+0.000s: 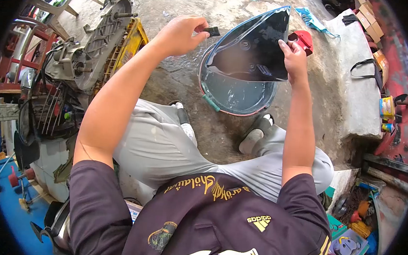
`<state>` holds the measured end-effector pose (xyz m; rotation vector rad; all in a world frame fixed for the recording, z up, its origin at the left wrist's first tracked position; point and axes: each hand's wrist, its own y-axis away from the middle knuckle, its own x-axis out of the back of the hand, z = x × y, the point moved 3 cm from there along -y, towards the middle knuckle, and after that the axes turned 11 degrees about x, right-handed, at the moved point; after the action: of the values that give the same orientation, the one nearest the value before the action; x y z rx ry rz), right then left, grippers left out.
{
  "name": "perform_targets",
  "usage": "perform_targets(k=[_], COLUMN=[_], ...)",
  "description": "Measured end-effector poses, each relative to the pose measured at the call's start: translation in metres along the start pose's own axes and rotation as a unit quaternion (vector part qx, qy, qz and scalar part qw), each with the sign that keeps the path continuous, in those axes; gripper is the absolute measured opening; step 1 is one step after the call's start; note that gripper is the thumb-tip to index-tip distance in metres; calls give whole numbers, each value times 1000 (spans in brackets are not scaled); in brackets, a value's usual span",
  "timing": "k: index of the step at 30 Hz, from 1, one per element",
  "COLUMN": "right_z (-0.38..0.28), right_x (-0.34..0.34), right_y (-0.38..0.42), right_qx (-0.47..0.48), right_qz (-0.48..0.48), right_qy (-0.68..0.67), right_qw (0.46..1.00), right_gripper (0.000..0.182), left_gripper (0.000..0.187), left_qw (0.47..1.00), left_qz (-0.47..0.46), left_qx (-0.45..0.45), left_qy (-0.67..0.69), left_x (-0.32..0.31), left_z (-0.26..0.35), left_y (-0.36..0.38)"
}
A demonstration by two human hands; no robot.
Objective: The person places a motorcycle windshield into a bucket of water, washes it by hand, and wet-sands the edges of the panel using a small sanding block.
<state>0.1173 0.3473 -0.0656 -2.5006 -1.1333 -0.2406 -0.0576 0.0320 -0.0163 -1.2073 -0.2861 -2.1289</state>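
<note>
Gripping the right edge of a glossy black panel [254,47], the right hand [294,58] closes its fingers around the rim, and the panel stands tilted over a round basin [235,99] on the concrete floor [196,7]. The left hand [181,34] hovers just left of the panel, apart from it, pinching a small dark piece [212,32] between thumb and fingertips. The panel is roughly triangular, pointed at the top, wet and shiny, with a blue-tinted rim and a few round bosses on its inner face. The basin holds murky water and has a reddish rim. A red part [303,39] lies just behind the right hand. An engine casing [95,41] rests well to the left.
</note>
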Motion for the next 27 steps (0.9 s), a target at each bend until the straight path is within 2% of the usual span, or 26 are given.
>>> perform_targets(k=[2,3,5,7,9,11,14,16,19,25,27], right_z=[18,28,54,62,71,103,107,109,126,140,129], right_x=[0,-1,-3,-8,-13,-18,-24,-25,-27,-28,-27], right_y=[2,2,4,13,23,29,40,44,49,53,54], right_qx=[-74,-74,-136,-147,-197,-229,-263,-289,-321,-322,-257], right_qz=[-2,-1,-1,-5,1,12,9,-16,-12,-13,-18], right_qy=[-38,-39,-19,-28,-18,-25,-11,57,-10,7,67], right_qw=[997,997,990,989,980,973,965,956,947,947,964], right_gripper=[19,19,22,24,29,28,27,28,31,32,38], left_gripper=[29,29,29,29,28,28,28,28,27,25,25], left_qw=[1000,1000,1000,1000,999,997,991,990,990,990,989], left_qz=[9,9,-7,-20,-34,-75,-124,-130,-131,-136,-135], left_qx=[3,2,10,11,11,6,0,16,27,11,-2], left_qy=[11,11,0,-3,-6,-30,-53,-54,-52,-45,-54], left_x=[0,0,0,-6,-11,-16,-29,-28,-31,-40,-41], left_z=[1,3,7,5,4,2,-13,-8,-6,-6,-4], left_y=[-1,-1,-1,-2,-2,-1,-3,-1,-2,-2,0])
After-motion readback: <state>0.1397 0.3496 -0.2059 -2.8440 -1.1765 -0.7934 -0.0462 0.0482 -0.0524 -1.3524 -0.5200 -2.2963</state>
